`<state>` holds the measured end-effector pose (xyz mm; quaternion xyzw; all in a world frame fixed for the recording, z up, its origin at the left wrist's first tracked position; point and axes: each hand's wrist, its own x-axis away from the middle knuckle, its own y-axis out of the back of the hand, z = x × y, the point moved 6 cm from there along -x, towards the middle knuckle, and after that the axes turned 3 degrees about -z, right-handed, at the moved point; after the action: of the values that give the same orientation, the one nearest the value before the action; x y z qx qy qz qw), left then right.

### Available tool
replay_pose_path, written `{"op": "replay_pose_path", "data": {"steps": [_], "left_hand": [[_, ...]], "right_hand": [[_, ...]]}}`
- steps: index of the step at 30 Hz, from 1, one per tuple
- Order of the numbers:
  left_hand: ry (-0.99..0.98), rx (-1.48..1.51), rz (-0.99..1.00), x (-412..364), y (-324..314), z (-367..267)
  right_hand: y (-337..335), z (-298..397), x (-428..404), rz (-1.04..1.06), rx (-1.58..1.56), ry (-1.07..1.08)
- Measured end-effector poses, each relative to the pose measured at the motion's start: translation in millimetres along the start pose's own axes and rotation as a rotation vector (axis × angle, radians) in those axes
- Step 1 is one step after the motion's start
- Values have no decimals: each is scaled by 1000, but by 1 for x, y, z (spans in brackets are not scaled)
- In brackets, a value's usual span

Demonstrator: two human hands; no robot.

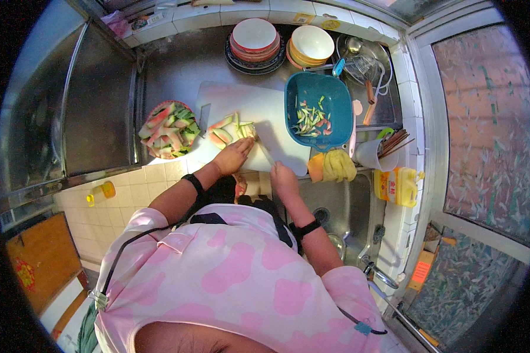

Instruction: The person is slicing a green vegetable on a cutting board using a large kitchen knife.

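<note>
On a white cutting board (278, 106) lie several pieces of watermelon rind (223, 133), pale green with pink edges. My left hand (235, 155) presses on a few rind strips near the board's middle. In my right hand (284, 178) is the handle of a kitchen knife (265, 150), its blade beside the left fingertips and against the strips. To the left, a round red-rimmed basket (170, 106) is heaped with larger rind pieces. A teal plastic basin (349, 132) overlaps the board's right side and holds thin cut slivers of rind (311, 119).
Stacked bowls (254, 34) on dark plates and yellow bowls (313, 42) stand behind. Right are a whisk (361, 66), a white cup (371, 154) of chopsticks and a yellow jug (395, 186). Yellow rubber gloves (338, 165) lie at the steel sink's (357, 198) edge.
</note>
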<state>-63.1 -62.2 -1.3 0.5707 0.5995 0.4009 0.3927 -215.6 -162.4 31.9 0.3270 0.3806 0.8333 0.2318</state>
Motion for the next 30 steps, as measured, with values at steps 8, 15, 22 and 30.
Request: {"op": "replay_pose_path", "data": {"steps": [8,15,22,30], "left_hand": [[-28,56,-9,5,5,3],[-18,60,-38,6,5,2],[-39,30,-19,6,-1,4],[162,216,-239,5,39,15]], "right_hand": [[11,-9,0,28,61,44],[13,1,13,95,84,-6],[-2,0,-6,5,32,40],[14,-11,-9,-27,20,113]]}}
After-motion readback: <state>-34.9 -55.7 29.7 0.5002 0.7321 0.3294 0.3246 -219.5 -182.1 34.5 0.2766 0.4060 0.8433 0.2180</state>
